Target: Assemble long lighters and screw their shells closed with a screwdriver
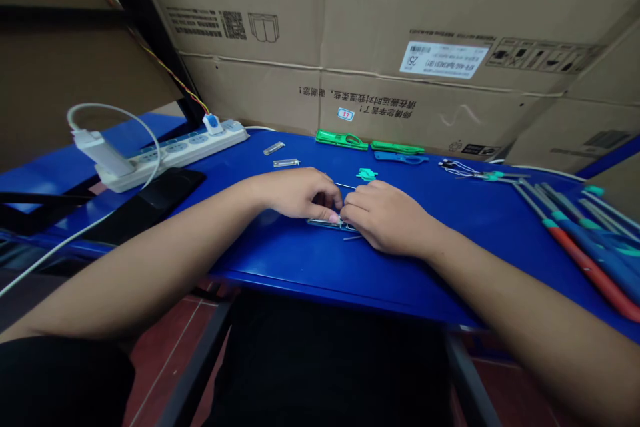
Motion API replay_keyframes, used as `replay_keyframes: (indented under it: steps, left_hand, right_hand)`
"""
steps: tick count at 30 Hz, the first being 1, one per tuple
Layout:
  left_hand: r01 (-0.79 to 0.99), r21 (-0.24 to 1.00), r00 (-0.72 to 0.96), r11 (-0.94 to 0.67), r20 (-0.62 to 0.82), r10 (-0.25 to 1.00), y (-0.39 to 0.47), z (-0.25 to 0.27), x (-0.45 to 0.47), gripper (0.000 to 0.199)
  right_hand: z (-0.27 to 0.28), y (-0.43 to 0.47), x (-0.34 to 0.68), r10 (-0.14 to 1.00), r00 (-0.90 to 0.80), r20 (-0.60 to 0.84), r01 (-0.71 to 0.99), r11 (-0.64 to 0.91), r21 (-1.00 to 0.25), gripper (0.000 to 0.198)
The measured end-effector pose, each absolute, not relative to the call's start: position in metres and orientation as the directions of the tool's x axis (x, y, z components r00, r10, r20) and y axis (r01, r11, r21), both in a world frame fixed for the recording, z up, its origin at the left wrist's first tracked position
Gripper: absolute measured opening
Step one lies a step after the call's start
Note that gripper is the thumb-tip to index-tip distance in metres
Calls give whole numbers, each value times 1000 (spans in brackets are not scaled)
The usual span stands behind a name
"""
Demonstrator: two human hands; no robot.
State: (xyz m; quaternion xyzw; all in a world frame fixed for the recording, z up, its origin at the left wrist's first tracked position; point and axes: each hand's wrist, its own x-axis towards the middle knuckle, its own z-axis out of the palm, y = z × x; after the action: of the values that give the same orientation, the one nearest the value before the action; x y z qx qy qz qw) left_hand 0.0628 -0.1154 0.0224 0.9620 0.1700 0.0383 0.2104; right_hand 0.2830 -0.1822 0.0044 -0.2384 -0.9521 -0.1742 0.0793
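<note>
At curled left grip (306, 192) and right grip (381, 217), slim piece (320, 223) partly covered, hold unclear

Here we go: left hand (305, 192) and right hand (383, 217) side by side over a part (320, 223) on the table (280, 250); two clips (286, 163) beyond the left, cases (343, 140) beyond the right, cardboard (250, 80) behind those; power strip (200, 145) off left, tools (583, 260) out right!

My left hand (307, 192) and right hand (385, 215) work at a slim blue piece (320, 223) on the blue table (280, 250), a white power strip (173, 155) lying left.
</note>
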Motion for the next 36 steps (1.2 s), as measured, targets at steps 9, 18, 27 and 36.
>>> replay_keyframes:
  steps: [9, 18, 27, 36]
  left_hand:
    - [477, 547, 865, -688, -154, 477, -113, 13, 69, 27]
    - [459, 584, 874, -669, -162, 459, -111, 10, 68, 28]
    - [395, 607, 899, -690, -102, 425, -113, 11, 66, 29]
    - [457, 544, 877, -703, -147, 457, -114, 14, 66, 25]
  right_hand:
    - [6, -183, 292, 459, -830, 317, 535, 815, 221, 28]
    - [10, -193, 299, 475, -851, 224, 511, 847, 144, 28]
    - [13, -194, 301, 560, -807, 187, 545, 828, -130, 19]
    - [12, -193, 293, 672, -703, 234, 652, 740, -168, 16]
